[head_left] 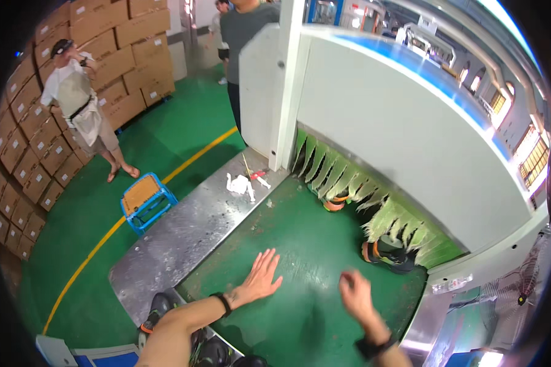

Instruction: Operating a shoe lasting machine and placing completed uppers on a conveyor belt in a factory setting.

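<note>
My left hand (262, 278) is over a green conveyor belt (300, 244), fingers stretched out and nothing in it. To its right, my right hand (356, 296) is also above the belt, blurred, its fingers seemingly curled; no held thing shows. Beyond it, a black shoe with orange trim (393, 255) sits partly under the frayed green strip curtain (349, 174). Farther left along the curtain, another shoe with orange trim (335, 203) is mostly covered by the strips. Dark shoes (159, 306) stand at the lower left beside and behind my left forearm.
A metal ledge (177, 229) edges the belt on the left, with crumpled white scraps (239, 185) on it. A grey machine housing (410, 128) rises above the curtain. A blue-framed stool (146, 199), stacked cartons (113, 55) and a standing person (79, 98) are to the left.
</note>
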Demonstrator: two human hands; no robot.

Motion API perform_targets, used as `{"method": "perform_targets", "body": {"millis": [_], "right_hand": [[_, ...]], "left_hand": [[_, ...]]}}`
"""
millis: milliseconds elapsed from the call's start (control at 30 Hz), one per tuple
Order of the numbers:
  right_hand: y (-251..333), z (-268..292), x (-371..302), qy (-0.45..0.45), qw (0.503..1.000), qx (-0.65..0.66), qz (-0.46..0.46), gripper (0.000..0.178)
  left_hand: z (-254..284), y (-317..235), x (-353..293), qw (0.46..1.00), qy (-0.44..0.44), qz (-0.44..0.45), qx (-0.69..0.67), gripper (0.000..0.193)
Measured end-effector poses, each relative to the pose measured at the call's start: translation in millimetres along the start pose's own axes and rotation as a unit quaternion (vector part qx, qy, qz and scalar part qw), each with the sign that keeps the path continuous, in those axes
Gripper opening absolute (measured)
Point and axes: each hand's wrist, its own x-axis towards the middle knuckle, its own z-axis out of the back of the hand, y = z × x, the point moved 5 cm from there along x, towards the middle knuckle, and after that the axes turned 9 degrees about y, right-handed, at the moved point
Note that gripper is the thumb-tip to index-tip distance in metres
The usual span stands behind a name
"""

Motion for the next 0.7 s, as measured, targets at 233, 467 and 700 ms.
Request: {"method": "perform_targets", "body": {"millis": [233,467,700], "right_hand": [[-131,41,335,0.045,0.926,-0.364,-0.088,0.035],[-190,25,367,-0.11,0.944,-0.307,0.057,0.027],[-80,8,156,-0.18,0.922,-0.343,0.016,0.039]], "left_hand": [[-80,75,23,0.997,0.056,-0.016,0.047,0.052],[-75,72,32,0.998,0.063,-0.007,-0.012,0.049],[-63,74,19,0.999,0.029,-0.024,0.018,0.049]]}}
